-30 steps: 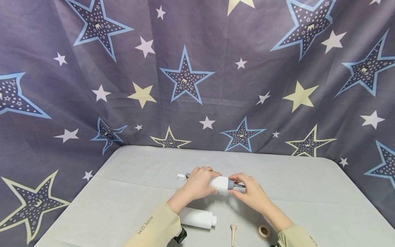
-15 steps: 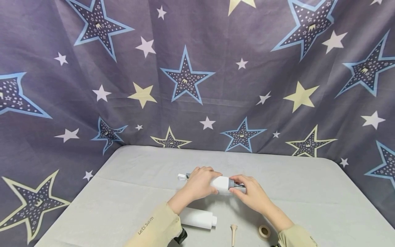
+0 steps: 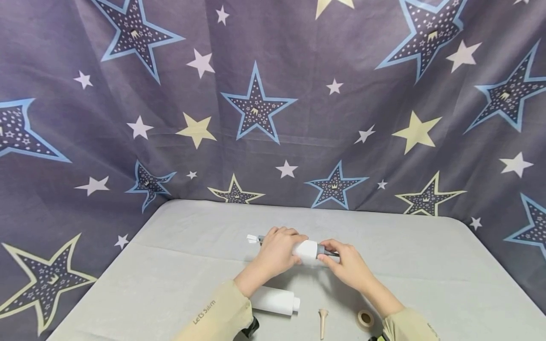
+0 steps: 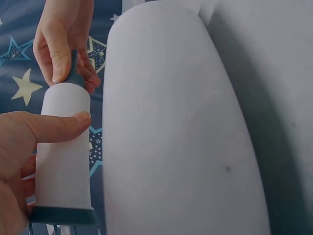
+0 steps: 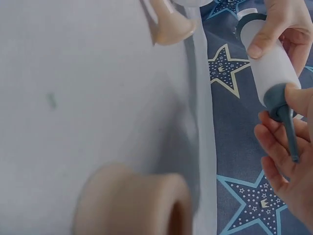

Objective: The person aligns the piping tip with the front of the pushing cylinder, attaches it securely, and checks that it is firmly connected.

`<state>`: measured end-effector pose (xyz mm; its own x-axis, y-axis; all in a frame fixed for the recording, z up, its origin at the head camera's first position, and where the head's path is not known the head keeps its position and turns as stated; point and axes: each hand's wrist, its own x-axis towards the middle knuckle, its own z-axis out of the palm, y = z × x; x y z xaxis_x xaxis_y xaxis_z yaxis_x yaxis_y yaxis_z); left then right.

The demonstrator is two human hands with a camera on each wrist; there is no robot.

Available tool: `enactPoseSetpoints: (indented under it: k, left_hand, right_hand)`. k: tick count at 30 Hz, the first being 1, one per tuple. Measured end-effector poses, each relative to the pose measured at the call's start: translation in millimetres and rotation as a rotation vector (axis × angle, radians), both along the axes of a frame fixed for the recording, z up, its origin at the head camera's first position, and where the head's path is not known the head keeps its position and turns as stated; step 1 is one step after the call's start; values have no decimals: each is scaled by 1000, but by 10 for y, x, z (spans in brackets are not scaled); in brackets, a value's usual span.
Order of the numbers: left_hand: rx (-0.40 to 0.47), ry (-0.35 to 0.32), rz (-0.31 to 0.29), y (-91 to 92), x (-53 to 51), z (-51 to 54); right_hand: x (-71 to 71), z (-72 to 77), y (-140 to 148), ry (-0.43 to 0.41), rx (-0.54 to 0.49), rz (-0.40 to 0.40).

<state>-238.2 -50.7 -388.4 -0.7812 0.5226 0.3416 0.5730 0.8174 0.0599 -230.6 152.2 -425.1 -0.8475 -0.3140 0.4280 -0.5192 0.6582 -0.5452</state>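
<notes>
A plain white bottle (image 3: 273, 301), a tan peg (image 3: 323, 325) and a tan ring (image 3: 367, 327) lie on the table (image 3: 192, 232), all on the near side of the gray-capped bottle (image 3: 306, 249). A starry curtain (image 3: 273, 156) hangs beyond it. Raised over the table, it is held at both ends: the left hand (image 3: 279, 251) curls round its white body, thumb across, while the right hand (image 3: 350, 265) narrowly pinches its gray cap (image 3: 320, 250) between thumb and fingers.

The lower part of the head view is taken up by a pale grey surface (image 3: 170, 270) with rounded far corners. At bottom centre, a white bottle (image 3: 272, 301) is laid on its side; farther right, a beige peg (image 3: 323, 324) and a beige ring (image 3: 360, 325) are supported.
</notes>
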Motion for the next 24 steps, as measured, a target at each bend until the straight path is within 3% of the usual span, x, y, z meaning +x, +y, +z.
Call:
enactPoseSetpoints:
  k: [14, 18, 24]
  left_hand:
    - [-22, 48, -8, -12, -44, -22]
    - [-24, 24, -9, -17, -79, -39]
    - [6, -70, -11, -16, -109, -23]
  right_hand:
    - [-50, -2, 1, -199, -96, -11]
    - [-99, 1, 6, -226, -138, 8]
    - [-155, 5, 29, -235, -173, 24]
